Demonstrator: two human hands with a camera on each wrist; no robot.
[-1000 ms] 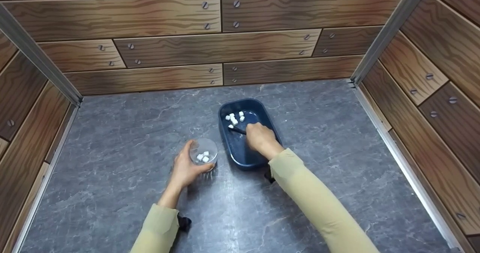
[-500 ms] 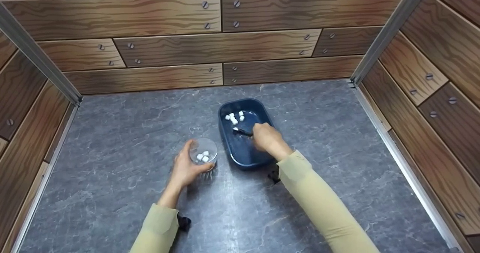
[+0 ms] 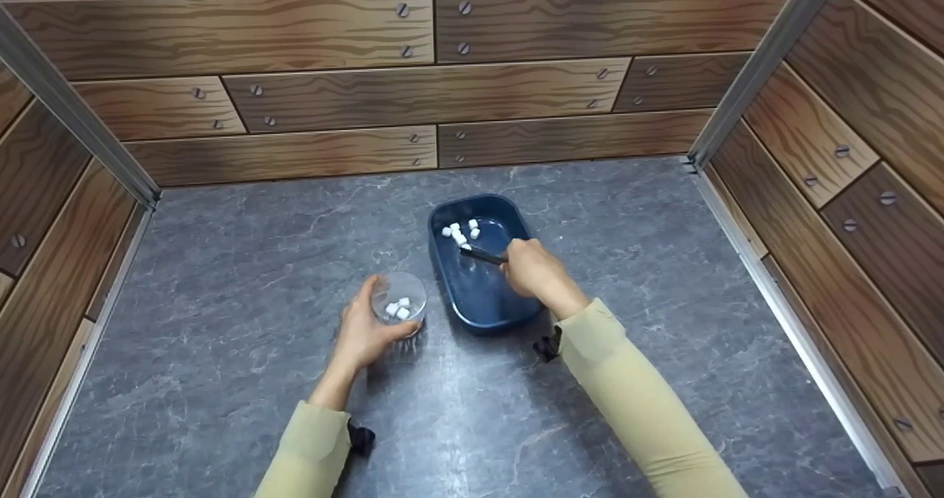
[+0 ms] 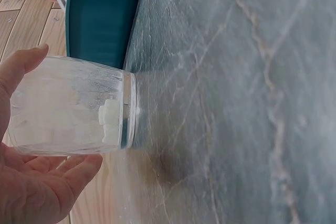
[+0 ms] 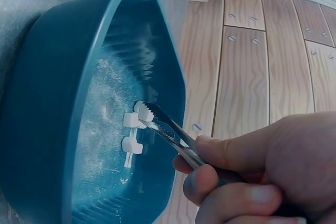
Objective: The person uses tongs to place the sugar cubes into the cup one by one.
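Observation:
My left hand [image 3: 365,336] grips a clear glass [image 4: 63,103] round its side, thumb and fingers on opposite walls. The glass stands upright on the grey floor with a few white cubes [image 3: 403,313] at its bottom. To its right is a dark blue rectangular tub [image 3: 479,321], with several white cubes [image 3: 457,235] in its far left part. My right hand [image 3: 537,271] holds metal tongs [image 5: 178,142] over the tub. Between the toothed tips sits a white cube [image 5: 145,113], close to the others. How firmly the tips pinch it is hard to tell.
Grey marbled surface [image 3: 243,321] surrounds the tub and glass. Wood-patterned walls [image 3: 332,99] stand at the back and both sides, with metal strips along their corners. The tub's raised rim stands around the cubes.
My right hand has moved to the right. The tongs' tips shifted right along with a white cube, first nearer, then back up beside the other cubes. My left hand and the glass have stayed put.

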